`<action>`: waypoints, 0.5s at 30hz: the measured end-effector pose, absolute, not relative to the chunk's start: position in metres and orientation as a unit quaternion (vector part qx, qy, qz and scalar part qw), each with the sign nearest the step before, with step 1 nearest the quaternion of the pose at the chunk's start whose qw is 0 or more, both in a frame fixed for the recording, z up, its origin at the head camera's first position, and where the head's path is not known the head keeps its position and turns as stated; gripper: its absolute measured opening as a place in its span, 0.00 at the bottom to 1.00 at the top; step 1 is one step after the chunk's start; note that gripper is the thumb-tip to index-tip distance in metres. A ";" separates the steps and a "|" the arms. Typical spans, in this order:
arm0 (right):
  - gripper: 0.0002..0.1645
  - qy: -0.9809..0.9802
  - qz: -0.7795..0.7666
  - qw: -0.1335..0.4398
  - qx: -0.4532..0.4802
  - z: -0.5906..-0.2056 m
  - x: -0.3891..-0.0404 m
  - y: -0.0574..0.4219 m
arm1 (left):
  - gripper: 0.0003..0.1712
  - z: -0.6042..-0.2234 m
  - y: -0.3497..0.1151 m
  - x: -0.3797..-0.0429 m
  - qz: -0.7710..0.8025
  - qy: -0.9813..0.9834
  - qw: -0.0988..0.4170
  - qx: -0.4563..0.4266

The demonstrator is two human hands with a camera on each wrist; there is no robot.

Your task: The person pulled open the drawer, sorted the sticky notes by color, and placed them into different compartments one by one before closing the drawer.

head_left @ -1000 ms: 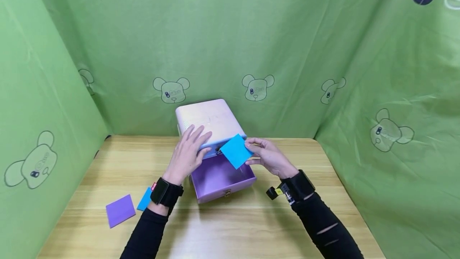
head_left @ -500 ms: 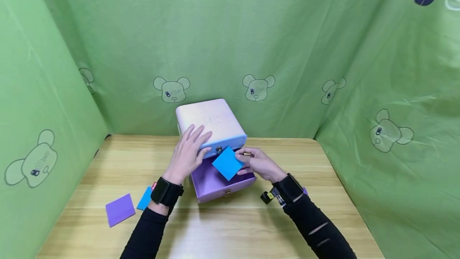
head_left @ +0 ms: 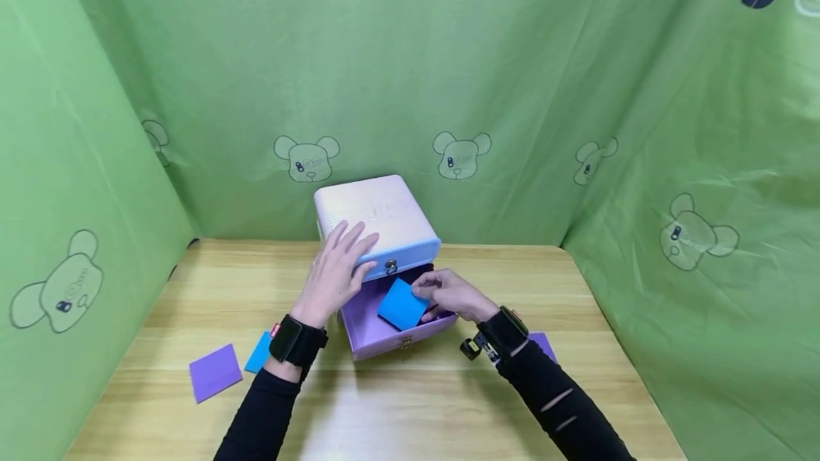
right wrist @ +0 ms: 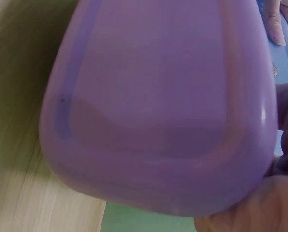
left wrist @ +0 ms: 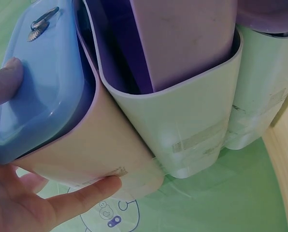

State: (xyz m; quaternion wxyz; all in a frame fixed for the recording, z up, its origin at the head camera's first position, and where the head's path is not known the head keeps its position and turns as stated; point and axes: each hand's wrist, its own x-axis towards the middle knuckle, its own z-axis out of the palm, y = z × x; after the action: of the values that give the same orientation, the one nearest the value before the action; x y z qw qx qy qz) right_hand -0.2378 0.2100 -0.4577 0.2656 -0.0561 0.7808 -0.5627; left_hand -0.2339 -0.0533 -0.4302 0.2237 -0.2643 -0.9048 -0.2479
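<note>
A small drawer cabinet (head_left: 374, 208) with a pinkish top stands at the back of the table. Its blue top drawer (left wrist: 45, 72) is closed, while the purple drawer (head_left: 391, 346) beneath is pulled well out. My left hand (head_left: 332, 272) rests on the cabinet's left corner, fingers spread, thumb on the blue front. Between thumb and fingers, my right hand (head_left: 451, 295) pinches a blue paper square (head_left: 400, 304), tilted over the purple drawer at its right side. In the right wrist view, the drawer front (right wrist: 149, 87) fills the frame and hides the square.
A purple square (head_left: 215, 373) and a blue square (head_left: 258, 353) lie on the table (head_left: 397, 418) at the left, the blue one partly behind my left wrist. Another purple square (head_left: 543, 345) shows behind my right forearm. Green cloth (head_left: 384, 55) encloses the back and sides.
My right hand has moved down and to the left, bringing the blue paper square from in front of the blue drawer to the purple drawer. My left hand has stayed in place.
</note>
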 end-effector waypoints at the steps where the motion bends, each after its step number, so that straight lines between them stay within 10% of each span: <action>1: 0.14 0.785 -0.557 0.265 -0.055 -0.458 -0.238 0.209 | 0.27 -0.430 -0.053 -0.234 -0.247 -0.906 0.221 -0.264; 15: 0.13 0.817 -0.514 0.254 -0.055 -0.457 -0.238 0.201 | 0.27 -0.430 -0.053 -0.235 -0.242 -0.910 0.213 -0.259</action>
State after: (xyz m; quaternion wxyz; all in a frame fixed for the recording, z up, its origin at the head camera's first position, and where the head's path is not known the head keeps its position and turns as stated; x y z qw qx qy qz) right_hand -0.2378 0.2009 -0.4565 0.2543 -0.0549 0.8173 -0.5142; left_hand -0.2354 -0.0532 -0.4300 0.2129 -0.2593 -0.9104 -0.2420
